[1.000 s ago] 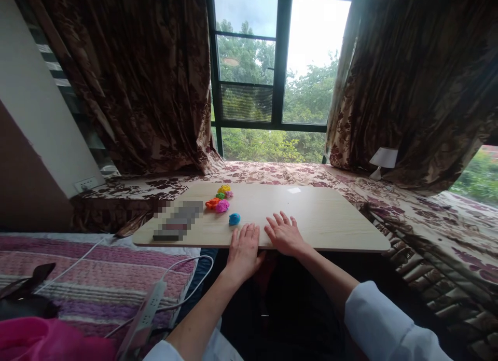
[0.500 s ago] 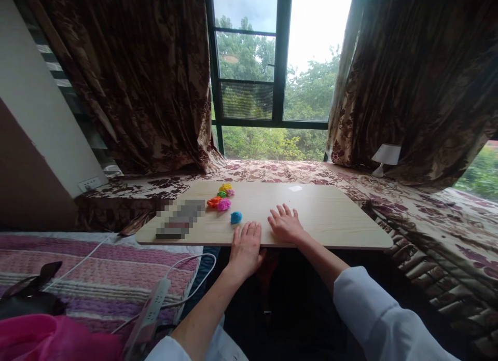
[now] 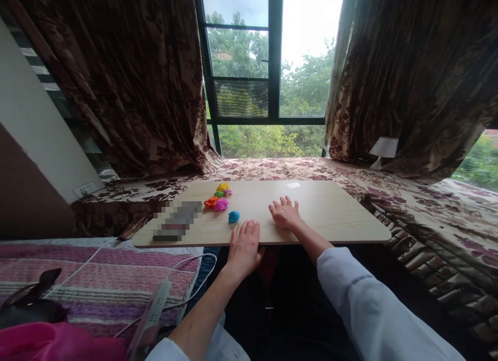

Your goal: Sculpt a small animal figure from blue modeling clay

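Note:
My left hand (image 3: 245, 246) lies palm down over the front edge of the pale wooden tabletop (image 3: 330, 221), its fingers stretched out flat. Just beyond its fingertips sits a small blue lump (image 3: 234, 216) that looks like modelling clay. My right hand (image 3: 286, 213) rests palm down further in on the board, fingers spread and slightly bent; whatever may be under the palm is hidden. Behind the blue lump are a magenta lump (image 3: 221, 204), an orange one (image 3: 210, 202), a green one (image 3: 219, 194), a yellow one (image 3: 222, 186) and a light pink one (image 3: 228, 192), clustered together.
A dark, pixelated flat item (image 3: 179, 221) lies on the board's left side. A small white piece (image 3: 293, 185) is near the far edge. On the left, a power strip (image 3: 157, 304) with a white cable lies by a striped bed cover (image 3: 97, 278). A white lamp (image 3: 383, 148) stands on the window ledge.
My right hand has slid forward, away from me, across the board. My left hand has stayed at the front edge. The view has shifted slightly.

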A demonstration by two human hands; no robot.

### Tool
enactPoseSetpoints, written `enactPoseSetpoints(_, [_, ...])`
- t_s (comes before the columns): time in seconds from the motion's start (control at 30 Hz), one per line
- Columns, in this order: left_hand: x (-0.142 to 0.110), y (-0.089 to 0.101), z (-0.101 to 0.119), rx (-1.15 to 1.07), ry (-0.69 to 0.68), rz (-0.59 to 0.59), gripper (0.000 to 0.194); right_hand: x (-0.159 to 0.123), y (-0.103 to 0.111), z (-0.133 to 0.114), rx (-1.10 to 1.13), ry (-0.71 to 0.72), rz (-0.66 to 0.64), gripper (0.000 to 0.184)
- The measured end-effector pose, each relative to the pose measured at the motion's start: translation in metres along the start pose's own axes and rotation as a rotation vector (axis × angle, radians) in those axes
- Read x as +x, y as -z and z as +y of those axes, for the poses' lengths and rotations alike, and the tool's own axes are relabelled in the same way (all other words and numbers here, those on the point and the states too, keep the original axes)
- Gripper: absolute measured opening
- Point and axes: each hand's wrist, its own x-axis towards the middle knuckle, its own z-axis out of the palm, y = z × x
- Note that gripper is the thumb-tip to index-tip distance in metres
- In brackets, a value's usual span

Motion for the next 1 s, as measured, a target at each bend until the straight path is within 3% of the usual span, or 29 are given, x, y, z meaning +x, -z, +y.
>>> enactPoseSetpoints(0.3, [-0.002,0.002,0.0,-0.009,0.003,0.011,0.062,-0.056,-0.003,-0.012,0.012,0.169,-0.054,0.049])
enactPoseSetpoints(0.63, [-0.001,0.004,0.001,-0.005,0.005,0.006,0.062,-0.006,0.007,-0.002,0.01,0.004,-0.041,0.044])
enactPoseSetpoints(0.9, [-0.002,0.004,0.001,-0.08,0.031,-0.005,0.062,-0.047,-0.001,-0.01,0.032,0.168,-0.099,0.052])
enactPoseSetpoints(1.0, [-0.003,0.004,0.001,-0.117,0.033,-0.012,0.065,-0.045,-0.003,-0.009,0.059,0.165,-0.079,0.05])
